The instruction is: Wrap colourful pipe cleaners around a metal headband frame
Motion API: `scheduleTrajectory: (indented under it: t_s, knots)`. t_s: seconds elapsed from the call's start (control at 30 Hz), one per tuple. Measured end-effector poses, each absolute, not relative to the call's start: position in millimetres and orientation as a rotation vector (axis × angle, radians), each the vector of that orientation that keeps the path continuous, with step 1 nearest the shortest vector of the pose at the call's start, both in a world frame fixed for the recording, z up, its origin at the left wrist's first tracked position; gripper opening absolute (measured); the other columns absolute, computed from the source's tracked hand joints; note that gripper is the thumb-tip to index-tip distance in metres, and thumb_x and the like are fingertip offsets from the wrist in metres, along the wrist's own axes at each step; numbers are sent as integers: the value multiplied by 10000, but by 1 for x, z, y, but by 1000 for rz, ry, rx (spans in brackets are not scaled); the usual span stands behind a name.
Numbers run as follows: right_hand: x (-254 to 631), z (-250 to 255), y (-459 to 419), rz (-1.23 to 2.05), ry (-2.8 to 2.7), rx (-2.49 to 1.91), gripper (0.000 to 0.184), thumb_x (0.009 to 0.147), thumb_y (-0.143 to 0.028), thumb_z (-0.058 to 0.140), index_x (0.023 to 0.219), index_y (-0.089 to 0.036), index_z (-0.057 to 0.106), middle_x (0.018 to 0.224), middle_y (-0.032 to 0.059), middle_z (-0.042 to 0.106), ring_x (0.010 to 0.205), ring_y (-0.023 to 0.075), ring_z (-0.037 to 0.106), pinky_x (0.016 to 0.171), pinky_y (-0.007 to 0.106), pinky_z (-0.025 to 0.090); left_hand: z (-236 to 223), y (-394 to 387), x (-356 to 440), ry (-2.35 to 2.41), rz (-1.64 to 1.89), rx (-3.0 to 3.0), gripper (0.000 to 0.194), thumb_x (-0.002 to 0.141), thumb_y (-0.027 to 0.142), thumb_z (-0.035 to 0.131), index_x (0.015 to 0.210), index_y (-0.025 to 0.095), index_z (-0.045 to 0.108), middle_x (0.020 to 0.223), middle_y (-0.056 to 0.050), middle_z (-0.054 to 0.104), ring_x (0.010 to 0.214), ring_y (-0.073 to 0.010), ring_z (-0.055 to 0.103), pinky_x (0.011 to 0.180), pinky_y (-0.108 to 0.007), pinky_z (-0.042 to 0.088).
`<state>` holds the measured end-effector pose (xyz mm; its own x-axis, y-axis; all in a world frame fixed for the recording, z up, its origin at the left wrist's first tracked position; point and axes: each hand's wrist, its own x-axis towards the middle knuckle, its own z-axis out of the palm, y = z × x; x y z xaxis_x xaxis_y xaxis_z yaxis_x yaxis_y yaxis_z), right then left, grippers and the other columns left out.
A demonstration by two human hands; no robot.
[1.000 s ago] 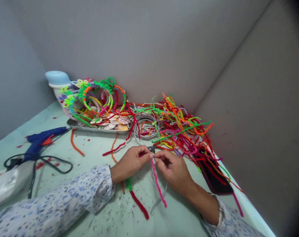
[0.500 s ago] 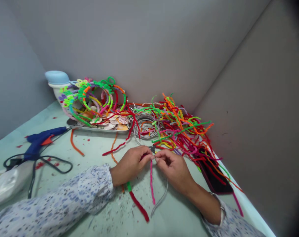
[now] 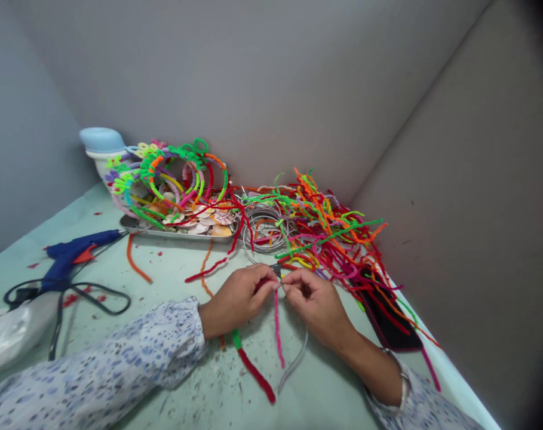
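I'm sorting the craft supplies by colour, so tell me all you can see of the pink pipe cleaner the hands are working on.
The pink pipe cleaner is a thin, fuzzy, bright pink strand. Its top end is pinched between the fingertips of the left hand and the right hand; the rest hangs down nearly straight toward the pale green table. Its lower end lies near a red pipe cleaner and a curved grey wire.
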<state>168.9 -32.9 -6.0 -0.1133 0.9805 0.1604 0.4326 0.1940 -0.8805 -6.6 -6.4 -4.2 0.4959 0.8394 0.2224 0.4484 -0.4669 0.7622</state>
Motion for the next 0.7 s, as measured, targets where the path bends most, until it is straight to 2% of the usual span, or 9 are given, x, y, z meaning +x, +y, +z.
scheduleTrajectory:
  t_s: [0.23, 0.47, 0.7]
  knots:
    - [166, -2, -34, 942, -1625, -1336, 84, 782, -231, 555, 807, -175, 612, 575, -46, 507, 513, 109, 466, 489, 209, 384, -3, -9, -6, 1085, 813, 2223, 190, 909, 266, 428, 833, 175, 575, 786, -30, 595, 732, -159, 526, 648, -253, 378]
    - [166, 1, -34, 869, -1631, -1347, 84, 769, -219, 568, 807, -169, 623, 625, -25, 563, 538, 113, 491, 508, 213, 394, 1, -10, -6, 1045, 831, 2152, 126, 873, 208, 469, 875, 175, 590, 836, -35, 618, 781, -164, 548, 695, -259, 402]
    - [165, 1, -35, 914, -1617, -1336, 69, 773, -223, 565, 789, -176, 613, 579, -41, 521, 504, 106, 454, 476, 206, 368, -1, -12, -7, 1068, 863, 2209, 93, 872, 194, 481, 851, 175, 569, 818, -23, 591, 760, -153, 535, 682, -255, 390]
